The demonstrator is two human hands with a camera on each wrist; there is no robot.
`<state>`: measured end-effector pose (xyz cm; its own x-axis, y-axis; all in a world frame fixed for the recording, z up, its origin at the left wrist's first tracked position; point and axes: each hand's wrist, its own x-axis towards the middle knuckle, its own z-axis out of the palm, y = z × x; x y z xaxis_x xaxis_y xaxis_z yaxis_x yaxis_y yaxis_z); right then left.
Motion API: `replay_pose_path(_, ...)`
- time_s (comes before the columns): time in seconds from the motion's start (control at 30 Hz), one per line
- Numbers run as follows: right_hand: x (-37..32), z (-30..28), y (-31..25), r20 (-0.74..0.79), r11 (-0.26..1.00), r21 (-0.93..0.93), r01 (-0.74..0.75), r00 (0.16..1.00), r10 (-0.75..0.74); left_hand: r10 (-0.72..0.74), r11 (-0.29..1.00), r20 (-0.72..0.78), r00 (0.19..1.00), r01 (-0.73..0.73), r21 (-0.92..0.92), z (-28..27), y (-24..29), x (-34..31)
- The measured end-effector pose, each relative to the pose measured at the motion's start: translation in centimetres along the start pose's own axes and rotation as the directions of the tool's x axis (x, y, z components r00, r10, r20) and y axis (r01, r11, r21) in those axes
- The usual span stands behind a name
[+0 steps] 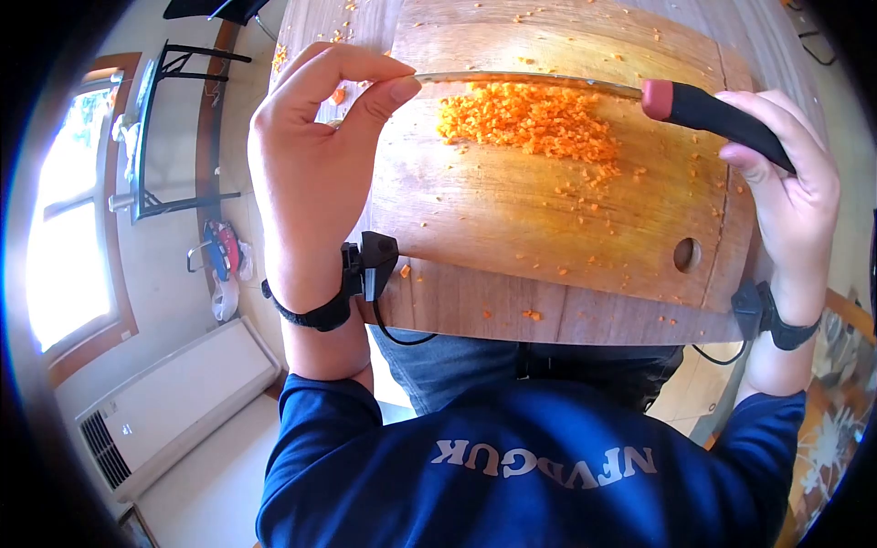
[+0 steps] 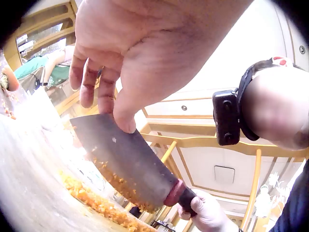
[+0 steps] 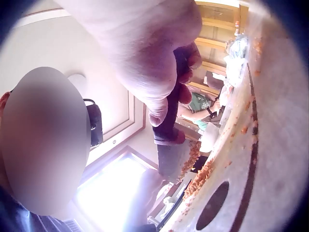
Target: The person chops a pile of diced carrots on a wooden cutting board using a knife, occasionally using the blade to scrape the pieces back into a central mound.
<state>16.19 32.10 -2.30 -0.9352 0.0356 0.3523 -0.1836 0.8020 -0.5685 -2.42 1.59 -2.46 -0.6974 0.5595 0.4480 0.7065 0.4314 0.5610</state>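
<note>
A wooden cutting board (image 1: pixel 548 219) lies on the table with a pile of finely minced carrot (image 1: pixel 530 119) near its far middle. A knife (image 1: pixel 548 82) with a broad blade, red collar and black handle stands edge down over the pile. My left hand (image 1: pixel 384 78) pinches the blade's back near the tip between thumb and curled fingers. My right hand (image 1: pixel 786 173) grips the handle (image 1: pixel 722 119). The left wrist view shows the left hand (image 2: pixel 116 96) on the blade (image 2: pixel 125 159), which has carrot bits stuck along its edge. In the right wrist view the right hand (image 3: pixel 154 63) wraps the handle (image 3: pixel 169 121).
The board has a round hole (image 1: pixel 687 254) near its right front corner. Carrot crumbs (image 1: pixel 340 94) are scattered over the board and the wooden table (image 1: pixel 475 315). The table's near edge is against my body. A window (image 1: pixel 64 210) and wall heater (image 1: pixel 174 402) are at left.
</note>
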Motion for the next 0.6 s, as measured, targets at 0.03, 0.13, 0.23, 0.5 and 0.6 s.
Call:
replay_pose_path(0.03, 0.0, 0.1, 0.1, 0.002, 1.0, 0.002, 0.003, 1.0, -0.003, 0.02, 1.0, -0.011, 1.0, -0.02, -0.018, 0.2, 0.0, 0.0)
replay_pose_path(0.13, 0.1, 0.5, 0.2, -0.049, 0.999, 0.044, 0.025, 0.999, -0.023, 0.012, 1.0, 0.028, 1.0, -0.012, -0.026, 0.1, 0.2, 0.0)
replay_pose_path(0.23, 0.3, 0.7, 0.2, -0.027, 1.0, 0.015, -0.007, 1.0, 0.008, -0.028, 1.0, 0.095, 0.995, 0.027, 0.012, 0.1, 0.5, 0.0)
replay_pose_path(0.5, 0.4, 1.1, -0.3, 0.022, 0.992, 0.005, -0.125, 0.992, 0.125, -0.097, 0.994, 0.134, 0.986, 0.089, 0.064, 0.3, 0.4, 0.0)
replay_pose_path(0.6, 0.4, 1.2, -0.5, 0.038, 0.99, -0.015, -0.138, 0.99, 0.139, -0.141, 0.989, 0.135, 0.981, 0.134, 0.062, 0.3, 0.5, 0.0)
